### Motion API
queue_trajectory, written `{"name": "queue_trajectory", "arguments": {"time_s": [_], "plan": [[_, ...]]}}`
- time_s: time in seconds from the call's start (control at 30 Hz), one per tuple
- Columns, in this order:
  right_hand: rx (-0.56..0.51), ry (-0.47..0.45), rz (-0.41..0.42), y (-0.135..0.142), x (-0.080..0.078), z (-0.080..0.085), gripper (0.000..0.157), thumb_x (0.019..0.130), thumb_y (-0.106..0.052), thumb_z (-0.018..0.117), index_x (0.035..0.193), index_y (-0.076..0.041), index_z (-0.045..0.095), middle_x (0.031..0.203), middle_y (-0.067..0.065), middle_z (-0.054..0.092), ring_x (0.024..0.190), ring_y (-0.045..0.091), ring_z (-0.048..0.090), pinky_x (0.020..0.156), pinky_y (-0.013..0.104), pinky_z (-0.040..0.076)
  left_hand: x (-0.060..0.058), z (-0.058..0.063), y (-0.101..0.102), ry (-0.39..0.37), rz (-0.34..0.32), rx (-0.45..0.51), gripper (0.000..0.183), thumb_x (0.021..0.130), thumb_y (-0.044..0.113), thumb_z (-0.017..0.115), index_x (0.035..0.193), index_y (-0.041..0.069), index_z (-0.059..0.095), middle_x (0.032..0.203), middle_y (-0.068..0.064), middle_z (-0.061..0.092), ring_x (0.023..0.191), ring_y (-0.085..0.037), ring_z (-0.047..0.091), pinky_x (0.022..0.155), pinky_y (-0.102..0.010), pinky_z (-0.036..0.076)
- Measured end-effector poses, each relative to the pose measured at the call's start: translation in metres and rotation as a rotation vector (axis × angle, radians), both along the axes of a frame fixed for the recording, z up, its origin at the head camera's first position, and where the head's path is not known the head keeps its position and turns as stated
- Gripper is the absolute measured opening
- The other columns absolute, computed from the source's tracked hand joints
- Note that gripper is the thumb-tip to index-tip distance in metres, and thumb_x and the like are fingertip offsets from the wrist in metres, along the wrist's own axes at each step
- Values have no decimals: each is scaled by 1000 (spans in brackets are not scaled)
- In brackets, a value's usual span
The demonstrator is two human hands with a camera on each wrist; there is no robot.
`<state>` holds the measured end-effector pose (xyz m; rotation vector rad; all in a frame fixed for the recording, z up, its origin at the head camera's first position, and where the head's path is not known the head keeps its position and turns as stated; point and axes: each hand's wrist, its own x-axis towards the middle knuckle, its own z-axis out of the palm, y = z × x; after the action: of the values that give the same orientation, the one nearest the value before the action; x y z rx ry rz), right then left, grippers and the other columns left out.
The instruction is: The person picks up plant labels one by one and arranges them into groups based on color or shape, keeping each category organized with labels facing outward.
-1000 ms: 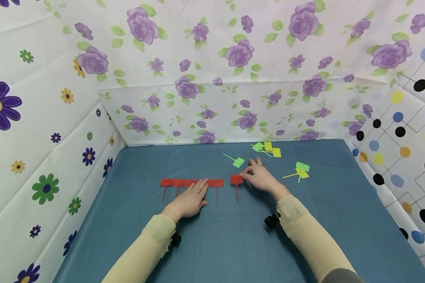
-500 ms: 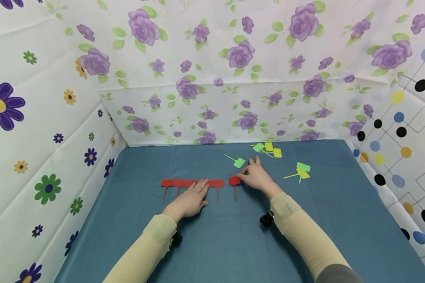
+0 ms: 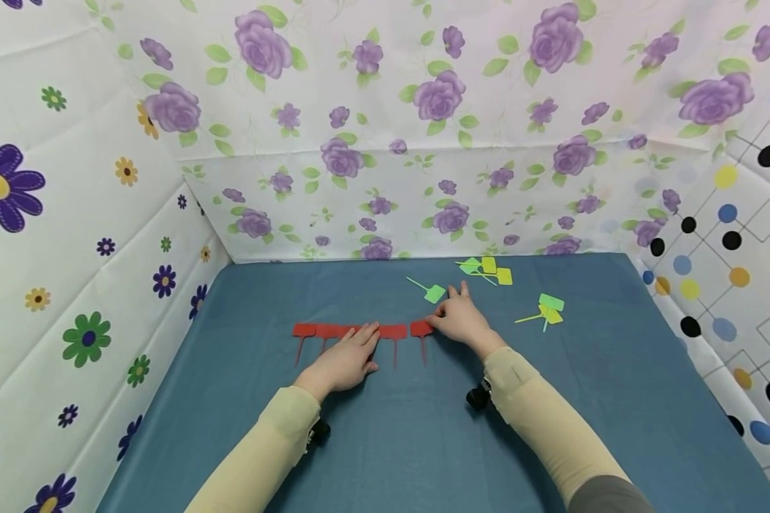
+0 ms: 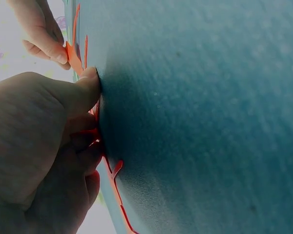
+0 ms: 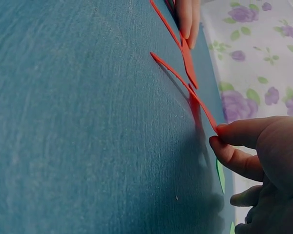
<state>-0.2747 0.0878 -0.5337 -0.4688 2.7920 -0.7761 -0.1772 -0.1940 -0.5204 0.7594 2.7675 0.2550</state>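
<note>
Several red tags [image 3: 304, 330], each with a flat square head and a thin stem, lie side by side in a row, stems toward the person. Across the middle of this row rests my left hand [image 3: 341, 363], fingers extended over the heads and hiding some of them. Just right of the row, my right hand [image 3: 463, 318] pinches one more red tag [image 3: 421, 328] by its head between thumb and forefinger. In the right wrist view this held tag [image 5: 203, 109] slants over the cloth with a shadow beneath. A narrow gap separates it from the row's last head.
Beyond the right hand lies a light green tag [image 3: 434, 293]. Green and yellow tags overlap in a cluster near the back edge [image 3: 489, 266] and in another farther right [image 3: 550, 311]. Blue cloth [image 3: 398, 442] covers the table; patterned sheets stand on three sides.
The right hand has slid the pinched red tag a little left, narrowing its gap to the row. The left hand stays in place on the row.
</note>
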Motion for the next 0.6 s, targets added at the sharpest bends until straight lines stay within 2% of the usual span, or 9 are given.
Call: {"name": "queue_trajectory", "arguments": {"time_s": [0.6], "plan": [[16, 26, -6, -5, 7, 1, 36, 104, -35, 74, 74, -15, 78, 165, 40, 26, 159, 55, -1, 126, 64, 29, -2, -4, -1, 14, 6, 2, 70, 111, 32, 63, 166, 0, 34, 176, -16, 23, 162, -33, 22, 134, -49, 17]]}}
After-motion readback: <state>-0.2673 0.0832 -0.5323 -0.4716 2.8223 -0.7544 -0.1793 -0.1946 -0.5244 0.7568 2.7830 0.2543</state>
